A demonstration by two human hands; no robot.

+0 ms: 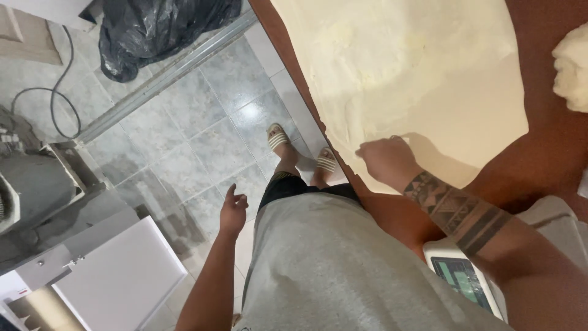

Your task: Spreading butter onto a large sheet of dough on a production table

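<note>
Right hand [384, 160] sits at the near edge of the dough sheet [416, 79], fingers curled down on it, apparently pinching the edge, though the grip itself is hidden. The sheet already lies rolled flat across the brown table [551, 153], upper right of frame. Left hand [233, 211] hangs loose and empty over the tiled floor [202, 122]. A dough lump [572, 67] waits at far right, unrolled.

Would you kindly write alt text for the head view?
Seen from above, a person's right hand rests on the edge of a large sheet of pale dough on a brown table. The left hand hangs open over the grey tiled floor.
</note>
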